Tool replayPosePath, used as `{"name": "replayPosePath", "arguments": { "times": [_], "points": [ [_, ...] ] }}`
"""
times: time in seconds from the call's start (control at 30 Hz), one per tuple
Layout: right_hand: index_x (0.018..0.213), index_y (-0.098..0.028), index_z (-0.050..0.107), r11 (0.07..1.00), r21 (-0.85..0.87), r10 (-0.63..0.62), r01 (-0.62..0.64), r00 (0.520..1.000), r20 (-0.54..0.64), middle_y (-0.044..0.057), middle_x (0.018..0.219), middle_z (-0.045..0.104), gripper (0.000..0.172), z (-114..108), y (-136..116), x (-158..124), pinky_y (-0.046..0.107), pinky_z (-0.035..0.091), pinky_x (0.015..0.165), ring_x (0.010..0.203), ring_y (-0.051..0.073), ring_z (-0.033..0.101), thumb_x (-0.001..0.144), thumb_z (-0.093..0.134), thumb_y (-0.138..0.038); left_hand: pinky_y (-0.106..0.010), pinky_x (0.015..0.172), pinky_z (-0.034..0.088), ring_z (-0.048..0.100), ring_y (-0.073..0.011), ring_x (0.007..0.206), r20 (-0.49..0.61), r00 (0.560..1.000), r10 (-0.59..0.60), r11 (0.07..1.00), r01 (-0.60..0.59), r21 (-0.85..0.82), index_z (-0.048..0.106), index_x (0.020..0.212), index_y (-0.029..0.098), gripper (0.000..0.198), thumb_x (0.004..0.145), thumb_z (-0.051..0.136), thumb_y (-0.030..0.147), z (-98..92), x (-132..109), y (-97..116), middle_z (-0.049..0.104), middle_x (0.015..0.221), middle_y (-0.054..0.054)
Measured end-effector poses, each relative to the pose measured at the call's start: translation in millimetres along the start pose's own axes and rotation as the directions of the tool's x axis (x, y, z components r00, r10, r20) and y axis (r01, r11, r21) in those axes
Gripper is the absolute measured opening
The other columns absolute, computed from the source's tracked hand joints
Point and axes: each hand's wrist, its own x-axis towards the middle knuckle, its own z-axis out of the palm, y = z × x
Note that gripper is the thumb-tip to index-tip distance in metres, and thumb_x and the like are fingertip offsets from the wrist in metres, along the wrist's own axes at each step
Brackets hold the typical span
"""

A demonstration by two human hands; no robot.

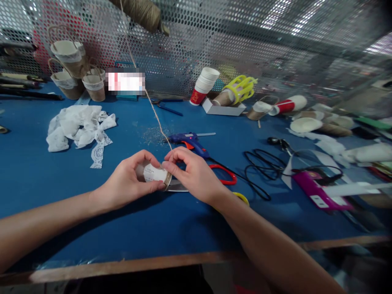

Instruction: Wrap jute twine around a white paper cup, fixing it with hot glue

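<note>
Nearest, two bare hands. Left hand: one, fingers curled round the item below, thumb along its lower side. Right hand: one, thumb and forefinger pinched together at the item's end.

Small white printed paper cup: one, lying on its side between the hands, just above the blue tabletop, its end bound with brown cord. Probably light, thin-walled and easily dented; best held round the body with gentle pressure, leaving the bound end free.

Thin tan twine strand: one, rising from the right hand; likely soft, flexible and rough enough not to slip, best pinched close to the cup.

Yellow plastic handle loop: one, partly hidden by the right forearm. Silver metal blade: one visible, beneath the cup; its handle cannot be told. Red plastic handle loop: one.

Blue-and-orange glue gun: one, with one translucent stick. White lace heap: one. Blue-handled pliers: one pair. Brown cord-wrapped, lace-rimmed baskets: three, grouped at left. Red-and-white paper cup stack: one, cups uncounted. Large tan twine spool: one, farthest and highest.
</note>
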Motion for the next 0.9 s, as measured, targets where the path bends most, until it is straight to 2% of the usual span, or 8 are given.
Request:
{"name": "replayPosePath", "arguments": {
  "times": [0.2, 0.43, 0.9],
  "points": [
    [0.065, -0.02, 0.04, 0.999, 0.036, -0.038, 0.039, 0.998, -0.05, 0.003, 0.08, 0.053, 0.02, -0.9, -1.9, -1.2, 0.028, 0.041, 0.071, 0.075, 0.013, 0.05, 0.081, 0.049, -0.028, -0.013, 0.04, 0.034, 0.043, -0.0037, 0.044, -0.007, 0.998, -0.068, 0.996, 0.067, -0.066, 0.045, 0.076, 0.015, 0.028, 0.059, 0.067, 0.018, 0.6, 1.4, 3.6, 0.05, 0.055, 0.007],
    [0.066, -0.02, 0.041, 0.995, 0.03, -0.092, 0.095, 0.993, -0.079, 0.003, 0.081, 0.053, 0.02, 1.2, 0.3, -1.2, 0.028, 0.041, 0.072, 0.076, 0.013, 0.051, 0.081, 0.049, -0.028, -0.013, 0.04, 0.033, 0.044, -0.0037, 0.043, 0.028, 0.995, -0.094, 0.991, 0.096, -0.096, 0.048, 0.071, 0.015, 0.023, 0.057, 0.066, 0.017, 0.8, 1.9, 5.4, 0.052, 0.053, 0.007],
    [0.068, -0.019, 0.046, 0.999, -0.003, -0.038, 0.038, 0.999, -0.009, 0.002, 0.078, 0.054, 0.017, 3.5, 1.6, -0.3, 0.028, 0.04, 0.069, 0.072, 0.013, 0.049, 0.081, 0.05, -0.03, -0.015, 0.043, 0.032, 0.037, -0.0033, 0.043, -0.03, 0.999, -0.026, 0.995, 0.023, -0.095, 0.052, 0.066, 0.014, 0.015, 0.061, 0.065, 0.02, 0.4, -1.2, 0.3, 0.048, 0.052, 0.007]
  ]
}}
